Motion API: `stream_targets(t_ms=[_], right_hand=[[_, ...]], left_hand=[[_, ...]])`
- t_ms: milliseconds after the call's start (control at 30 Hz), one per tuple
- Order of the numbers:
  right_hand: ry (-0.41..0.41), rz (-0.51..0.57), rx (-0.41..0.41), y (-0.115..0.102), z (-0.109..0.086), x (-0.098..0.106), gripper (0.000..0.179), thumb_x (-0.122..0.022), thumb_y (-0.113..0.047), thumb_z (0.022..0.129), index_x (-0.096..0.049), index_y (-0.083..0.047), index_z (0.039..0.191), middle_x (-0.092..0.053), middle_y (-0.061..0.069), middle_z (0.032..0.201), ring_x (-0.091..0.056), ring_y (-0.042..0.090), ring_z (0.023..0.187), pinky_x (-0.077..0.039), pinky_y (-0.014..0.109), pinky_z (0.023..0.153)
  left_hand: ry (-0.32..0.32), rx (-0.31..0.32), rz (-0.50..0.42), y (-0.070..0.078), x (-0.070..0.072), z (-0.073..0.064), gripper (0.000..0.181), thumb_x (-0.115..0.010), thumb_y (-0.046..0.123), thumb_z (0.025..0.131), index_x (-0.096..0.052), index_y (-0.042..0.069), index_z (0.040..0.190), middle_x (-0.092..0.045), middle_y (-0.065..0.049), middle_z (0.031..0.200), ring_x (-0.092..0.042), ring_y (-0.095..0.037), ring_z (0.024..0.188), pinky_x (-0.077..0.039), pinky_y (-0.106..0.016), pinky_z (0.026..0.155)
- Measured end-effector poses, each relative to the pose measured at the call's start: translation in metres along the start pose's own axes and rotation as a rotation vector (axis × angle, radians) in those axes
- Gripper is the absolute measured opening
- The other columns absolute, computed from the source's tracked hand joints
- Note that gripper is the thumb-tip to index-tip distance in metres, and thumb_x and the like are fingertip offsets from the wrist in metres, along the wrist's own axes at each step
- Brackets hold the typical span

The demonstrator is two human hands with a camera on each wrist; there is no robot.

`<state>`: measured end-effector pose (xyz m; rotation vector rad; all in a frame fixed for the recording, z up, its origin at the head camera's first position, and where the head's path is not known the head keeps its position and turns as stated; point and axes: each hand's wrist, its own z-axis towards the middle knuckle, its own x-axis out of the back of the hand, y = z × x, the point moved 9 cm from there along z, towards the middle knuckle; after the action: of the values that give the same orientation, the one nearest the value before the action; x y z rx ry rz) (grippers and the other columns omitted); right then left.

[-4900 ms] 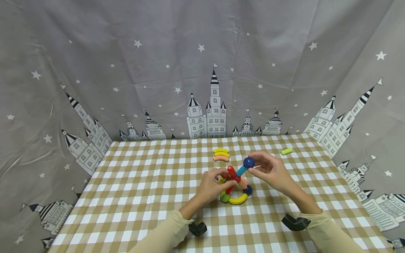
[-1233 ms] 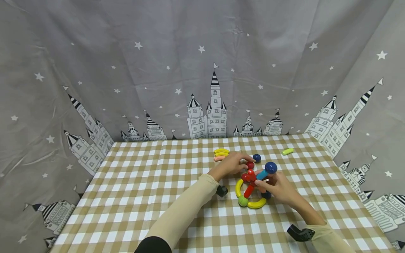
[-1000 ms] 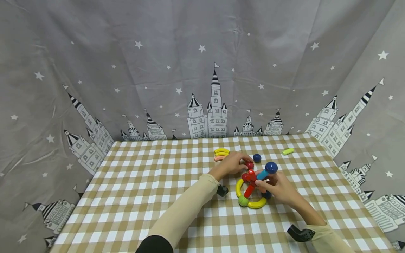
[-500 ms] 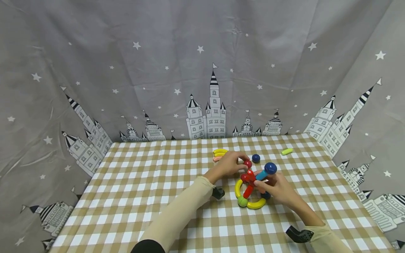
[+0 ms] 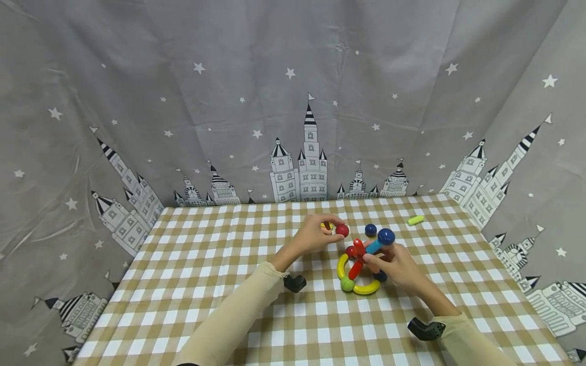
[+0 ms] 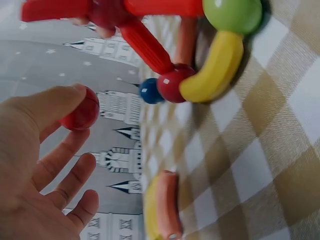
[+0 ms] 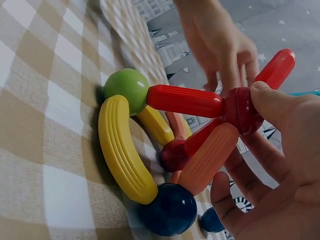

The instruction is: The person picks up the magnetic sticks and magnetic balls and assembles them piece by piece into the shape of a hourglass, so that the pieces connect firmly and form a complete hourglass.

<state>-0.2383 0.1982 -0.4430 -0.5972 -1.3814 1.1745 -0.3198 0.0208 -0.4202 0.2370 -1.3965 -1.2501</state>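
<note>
My left hand [image 5: 313, 234] pinches a red ball [image 6: 82, 111] between thumb and fingertips, left of a structure of toy magnetic rods and balls. The right hand [image 5: 398, 267] holds that structure by its raised red centre ball [image 7: 242, 111]. Below, curved yellow rods [image 5: 366, 289] join a green ball [image 5: 347, 283], a lower red ball [image 6: 175, 83] and a dark blue ball [image 7: 168, 209] in a ring. Straight red rods [image 7: 185, 101] and a salmon rod [image 7: 209, 159] slope up to the centre. A light-blue rod [image 5: 373, 247] rises to a blue ball [image 5: 386, 237].
Just behind the structure lies a loose blue ball [image 5: 370, 230]. A lime rod [image 5: 415, 220] is at the back right of the checked tablecloth [image 5: 183, 254]. Behind the left hand are curved salmon [image 6: 169, 205] and yellow rods, partly covered in the head view.
Earlier the left hand steadied the structure; later it was at the red ball. Now it has carried that ball left and back. The right hand has shifted slightly left with the structure.
</note>
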Motion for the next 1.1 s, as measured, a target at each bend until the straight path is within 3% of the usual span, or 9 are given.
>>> stream_targets(t_ms=[267,400,533,667,800,1000,1100], right_hand=[[0.02,-0.023,-0.019,0.006,0.012,-0.001,0.032,-0.072,-0.022,0.098,-0.063,-0.006,0.124,-0.074,0.01,0.11,-0.066,0.025,0.091,-0.057,0.03,0.081],[0.02,-0.021,-0.041,0.008,0.016,-0.002,0.037,-0.072,-0.025,0.098,-0.062,-0.005,0.128,-0.072,0.013,0.117,-0.067,0.025,0.097,-0.056,0.031,0.083],[0.016,-0.027,-0.041,0.007,0.02,-0.003,0.037,-0.072,-0.026,0.098,-0.063,-0.006,0.128,-0.072,0.013,0.118,-0.068,0.025,0.1,-0.057,0.033,0.083],[0.006,-0.019,-0.03,0.004,0.022,-0.004,0.034,-0.072,-0.024,0.098,-0.064,-0.006,0.126,-0.073,0.011,0.115,-0.068,0.026,0.1,-0.057,0.034,0.083],[0.002,-0.01,-0.028,0.005,0.023,-0.004,0.033,-0.072,-0.023,0.099,-0.065,-0.006,0.126,-0.074,0.009,0.11,-0.069,0.025,0.097,-0.057,0.034,0.082],[-0.026,0.021,-0.046,0.008,0.024,-0.006,0.032,-0.071,-0.024,0.099,-0.064,-0.006,0.126,-0.074,0.009,0.107,-0.069,0.025,0.093,-0.057,0.035,0.082],[-0.035,0.026,-0.056,0.009,0.024,-0.006,0.033,-0.071,-0.024,0.099,-0.064,-0.005,0.126,-0.074,0.01,0.108,-0.069,0.025,0.092,-0.057,0.035,0.083]], left_hand=[[0.086,-0.05,-0.075,0.021,0.028,-0.018,0.03,-0.083,0.016,0.087,-0.076,0.01,0.116,-0.074,-0.001,0.101,-0.065,-0.019,0.084,-0.054,-0.028,0.068],[0.099,-0.101,-0.107,0.036,0.032,-0.025,0.032,-0.081,0.013,0.088,-0.075,0.008,0.119,-0.074,-0.003,0.108,-0.065,-0.025,0.082,-0.054,-0.031,0.063],[0.105,-0.179,-0.126,0.054,0.033,-0.029,0.033,-0.081,0.012,0.089,-0.074,0.005,0.12,-0.072,-0.007,0.116,-0.065,-0.031,0.091,-0.059,-0.032,0.069],[0.104,-0.226,-0.146,0.066,0.032,-0.031,0.032,-0.082,0.009,0.088,-0.074,0.003,0.119,-0.071,-0.007,0.114,-0.062,-0.029,0.093,-0.06,-0.028,0.072],[0.094,-0.22,-0.139,0.069,0.029,-0.031,0.032,-0.082,0.009,0.088,-0.075,0.003,0.119,-0.07,-0.007,0.112,-0.058,-0.023,0.093,-0.059,-0.026,0.074],[0.091,-0.214,-0.104,0.069,0.025,-0.029,0.032,-0.082,0.013,0.088,-0.075,0.008,0.119,-0.07,-0.005,0.112,-0.06,-0.03,0.095,-0.06,-0.029,0.074],[0.097,-0.217,-0.098,0.069,0.025,-0.029,0.032,-0.082,0.014,0.088,-0.076,0.008,0.119,-0.07,-0.004,0.11,-0.059,-0.026,0.092,-0.06,-0.028,0.073]])
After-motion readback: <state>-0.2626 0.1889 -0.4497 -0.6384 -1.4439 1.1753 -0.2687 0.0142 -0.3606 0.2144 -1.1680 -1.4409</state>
